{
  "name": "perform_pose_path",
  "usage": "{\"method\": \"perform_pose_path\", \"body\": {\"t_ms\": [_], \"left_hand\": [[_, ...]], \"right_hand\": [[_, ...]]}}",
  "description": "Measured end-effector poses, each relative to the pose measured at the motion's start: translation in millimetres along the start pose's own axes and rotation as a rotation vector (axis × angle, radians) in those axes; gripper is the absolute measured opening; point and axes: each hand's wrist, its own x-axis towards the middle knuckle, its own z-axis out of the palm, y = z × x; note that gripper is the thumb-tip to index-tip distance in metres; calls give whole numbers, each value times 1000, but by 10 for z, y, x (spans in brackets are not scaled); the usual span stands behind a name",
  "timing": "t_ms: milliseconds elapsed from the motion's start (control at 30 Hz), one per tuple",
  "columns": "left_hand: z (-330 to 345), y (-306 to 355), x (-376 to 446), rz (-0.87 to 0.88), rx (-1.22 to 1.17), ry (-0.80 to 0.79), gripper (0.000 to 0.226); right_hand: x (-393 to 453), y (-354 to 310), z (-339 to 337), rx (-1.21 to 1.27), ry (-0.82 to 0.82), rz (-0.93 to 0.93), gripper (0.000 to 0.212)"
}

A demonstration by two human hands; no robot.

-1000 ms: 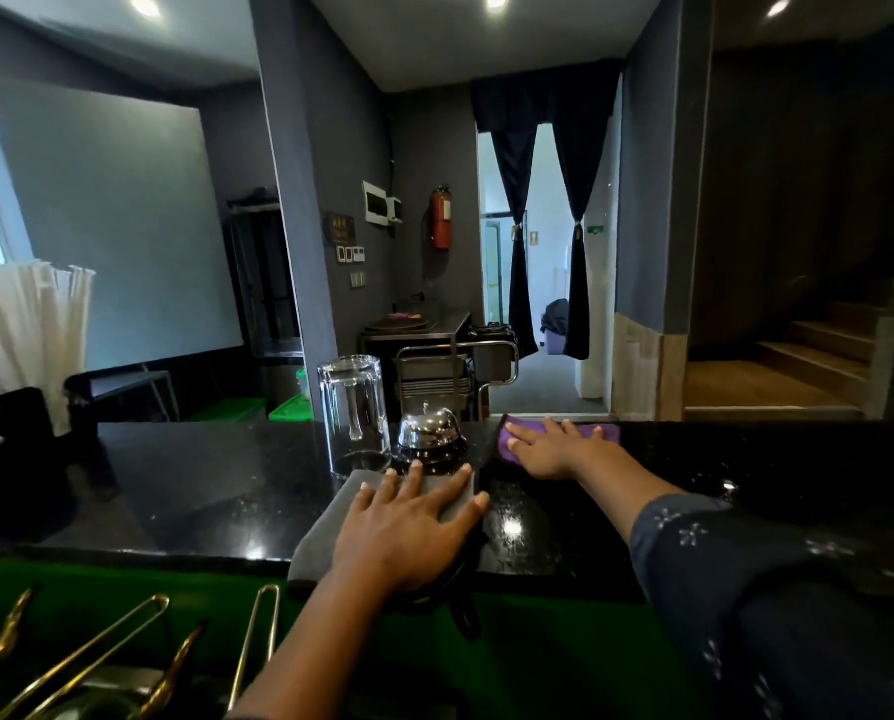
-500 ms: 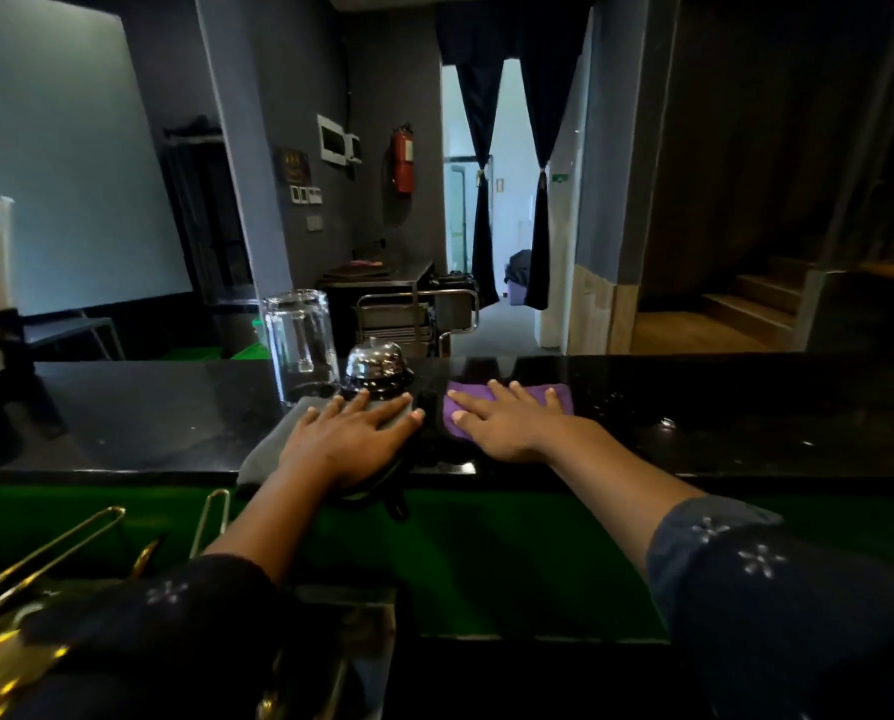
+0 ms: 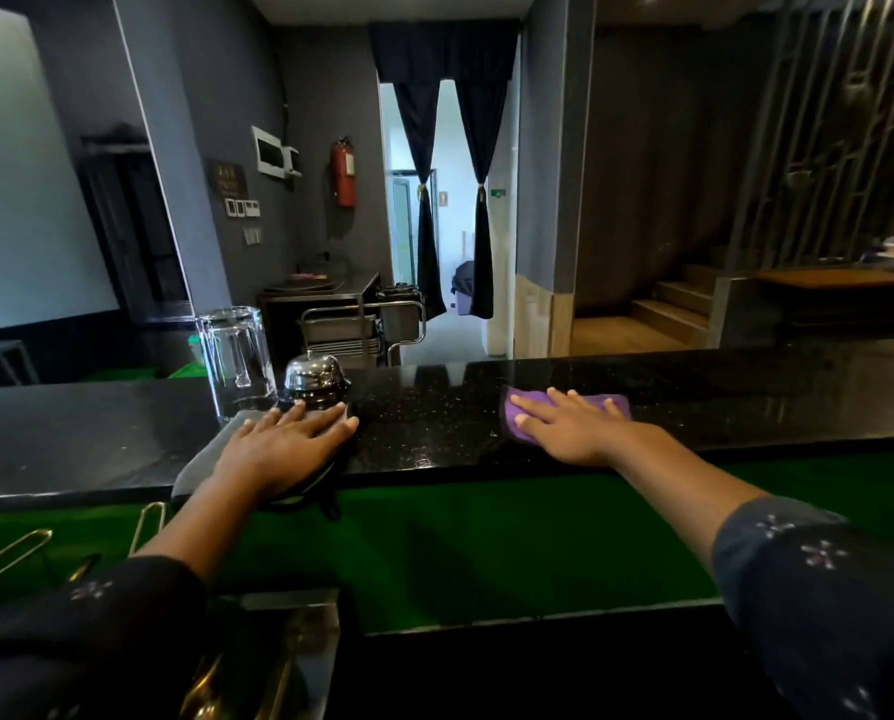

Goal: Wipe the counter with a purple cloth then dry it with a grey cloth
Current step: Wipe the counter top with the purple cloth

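A black speckled counter (image 3: 434, 423) runs across the view. My right hand (image 3: 569, 426) lies flat on a purple cloth (image 3: 608, 404), fingers spread, pressing it to the counter right of centre. My left hand (image 3: 284, 446) rests flat on a grey cloth (image 3: 201, 465) near the counter's front edge; the cloth hangs slightly over the edge. Most of each cloth is hidden under its hand.
An upturned clear glass mug (image 3: 234, 356) and a chrome service bell (image 3: 314, 376) stand just behind my left hand. Below the counter is a green ledge (image 3: 460, 543) with brass tongs (image 3: 14, 553) at the left. Stairs lie beyond the counter at the right.
My right hand has slid the purple cloth to the right along the counter, away from the bell. My left hand has stayed on the grey cloth. The camera has tilted and shifted.
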Motion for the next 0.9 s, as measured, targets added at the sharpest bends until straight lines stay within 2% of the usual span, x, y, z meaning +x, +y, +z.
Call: {"method": "perform_pose_path", "body": {"t_ms": [67,133,233,300,367,467,533,600,767,900], "left_hand": [[-15,8,0,-14,-9,-32,66],[-94,70,9,-22,104,-35,68],[-220,374,19,25,418,210,65],[-229,733,-1,101,345,315,60],[-147,1086,-3,162,102,258,58],[28,1299,17,195,-239,81,63],[139,1234,8,157,-220,29,76],[194,1161,-12,136,-162,44,89],[218,1249,-47,132,-80,93,76],[209,1264,-9,123,-37,83,69]], "right_hand": [[-5,-67,15,-1,2,42,54],[-7,-267,30,-9,11,38,55],[-14,-630,71,-30,18,-77,55],[-46,-769,93,-30,8,-137,55],[-93,-737,107,-26,3,-179,56],[-136,-415,85,-6,19,-209,57],[-166,-76,51,-14,36,-179,56],[-186,334,-3,-26,50,-130,56],[-187,1077,-123,-10,30,67,55],[-97,873,-125,0,33,115,56]]}}
